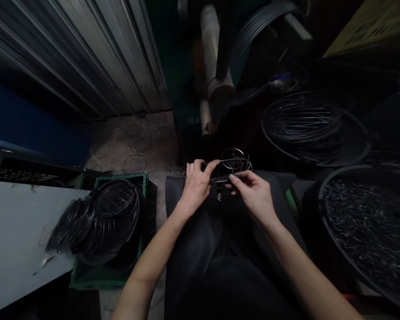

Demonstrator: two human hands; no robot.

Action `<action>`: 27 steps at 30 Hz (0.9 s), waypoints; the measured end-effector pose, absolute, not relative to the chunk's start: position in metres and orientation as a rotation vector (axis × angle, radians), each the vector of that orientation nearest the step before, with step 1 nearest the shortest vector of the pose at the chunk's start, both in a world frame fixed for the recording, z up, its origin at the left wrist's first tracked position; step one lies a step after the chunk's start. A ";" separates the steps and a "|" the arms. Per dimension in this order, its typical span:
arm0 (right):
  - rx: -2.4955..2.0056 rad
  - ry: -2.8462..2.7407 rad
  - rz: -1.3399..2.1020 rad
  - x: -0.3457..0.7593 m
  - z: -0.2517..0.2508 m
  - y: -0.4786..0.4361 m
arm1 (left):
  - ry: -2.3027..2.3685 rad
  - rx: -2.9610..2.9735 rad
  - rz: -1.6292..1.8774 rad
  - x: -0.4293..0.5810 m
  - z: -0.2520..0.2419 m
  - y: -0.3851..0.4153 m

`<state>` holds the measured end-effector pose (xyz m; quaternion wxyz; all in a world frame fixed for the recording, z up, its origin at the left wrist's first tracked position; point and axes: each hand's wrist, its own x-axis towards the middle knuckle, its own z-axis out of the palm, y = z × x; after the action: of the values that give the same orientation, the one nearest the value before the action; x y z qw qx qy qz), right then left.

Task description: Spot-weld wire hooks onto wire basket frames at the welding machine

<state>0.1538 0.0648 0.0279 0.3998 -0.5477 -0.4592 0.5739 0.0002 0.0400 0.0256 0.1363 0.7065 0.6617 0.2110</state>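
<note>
My left hand (198,180), fingers curled, pinches a thin metal wire (224,160) between thumb and forefinger. To its right, my right hand (251,189) has thumb and forefinger pressed together at the end of a dark rod-like piece (219,180). Just beyond both hands are a shiny metal ring (232,150) and some bent wire parts, too dark to tell apart. A dark apron (233,275) covers the lap below.
Black wire rings (116,200) fill a green crate (102,279) at the left, beside a grey tabletop (16,240). At the right, a black tub (330,226) holds small metal pieces; a wire-filled basin (300,158) sits beyond it. Machinery with a pipe (210,40) rises ahead.
</note>
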 end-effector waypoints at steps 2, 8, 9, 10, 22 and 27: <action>-1.375 -1.143 1.442 0.151 0.027 0.068 | 1.914 2.044 0.633 0.001 0.025 0.039; -1.384 -1.240 1.333 0.142 0.021 0.073 | 1.992 2.076 0.695 -0.001 0.019 0.040; -1.399 -1.265 1.284 0.140 0.020 0.072 | 2.003 2.073 0.710 -0.002 0.019 0.041; -1.414 -1.285 1.239 0.138 0.020 0.071 | 2.014 2.065 0.725 -0.004 0.020 0.042; -1.426 -1.595 0.846 0.128 0.014 0.075 | 2.104 2.101 0.761 -0.010 0.018 0.048; -1.347 -1.566 0.785 0.125 0.004 0.076 | 2.130 2.150 0.814 -0.010 0.011 0.047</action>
<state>0.1247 0.0761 0.0039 0.4491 -0.5447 -0.6332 0.3173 -0.0097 0.0472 0.0105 0.0038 0.6859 0.6797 0.2599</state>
